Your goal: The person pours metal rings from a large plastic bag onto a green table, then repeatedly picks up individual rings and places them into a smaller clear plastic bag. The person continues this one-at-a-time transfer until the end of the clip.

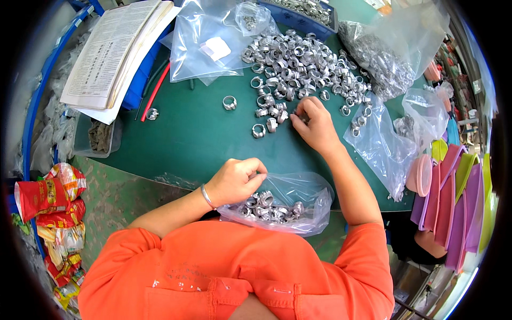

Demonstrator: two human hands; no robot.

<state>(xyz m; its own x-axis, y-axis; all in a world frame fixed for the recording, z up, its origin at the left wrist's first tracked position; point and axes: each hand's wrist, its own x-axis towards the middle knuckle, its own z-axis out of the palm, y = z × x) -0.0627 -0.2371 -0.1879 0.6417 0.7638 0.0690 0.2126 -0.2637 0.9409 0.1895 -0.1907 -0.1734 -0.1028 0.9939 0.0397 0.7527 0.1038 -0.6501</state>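
A large heap of small silvery metal ring clamps (298,58) lies on the green tabletop, with several strays at its near edge. My right hand (316,125) reaches to that near edge, its fingers curled and thumb drawn in. What sits between those fingertips is mostly hidden. Nearer to me, a clear plastic bag (314,205) holds more ring clamps (272,208) at the table's front edge, against my orange shirt. My left hand (237,180), with a bracelet on its wrist, is closed at the bag's upper left edge, pinching the plastic.
An open book (109,53) rests on a blue bin at the far left, beside a red rod (156,90) and a clear tub (114,141). Clear bags (205,42) and a blue tray (298,18) stand behind the heap. Coloured plastic pieces (450,197) hang at the right.
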